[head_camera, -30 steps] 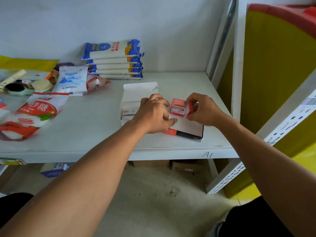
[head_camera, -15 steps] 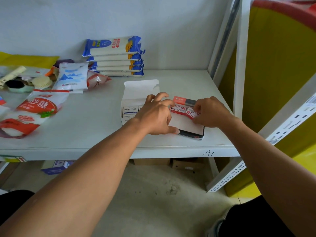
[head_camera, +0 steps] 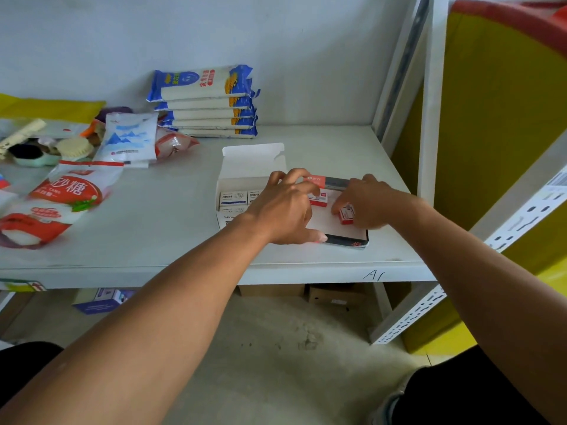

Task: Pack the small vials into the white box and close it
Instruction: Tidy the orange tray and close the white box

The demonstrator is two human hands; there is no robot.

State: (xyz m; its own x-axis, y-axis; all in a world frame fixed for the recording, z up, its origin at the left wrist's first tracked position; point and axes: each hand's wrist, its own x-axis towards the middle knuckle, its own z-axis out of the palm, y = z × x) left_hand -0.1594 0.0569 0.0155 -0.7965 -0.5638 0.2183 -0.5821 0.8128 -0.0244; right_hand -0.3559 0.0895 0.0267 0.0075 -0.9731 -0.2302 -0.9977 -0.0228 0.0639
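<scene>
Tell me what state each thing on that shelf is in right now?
White box: open, lid flap up, small white packs inside.
Red tray: open, mostly unfilled.
Small red pack: pinched by the right hand.
Left hand: spread, holding nothing.
Noodle packets: stacked, sealed.
Sugar bag: lying flat.

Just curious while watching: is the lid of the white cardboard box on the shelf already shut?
No, the white cardboard box is open: its lid flap stands up behind it, with small packets visible inside.
</scene>
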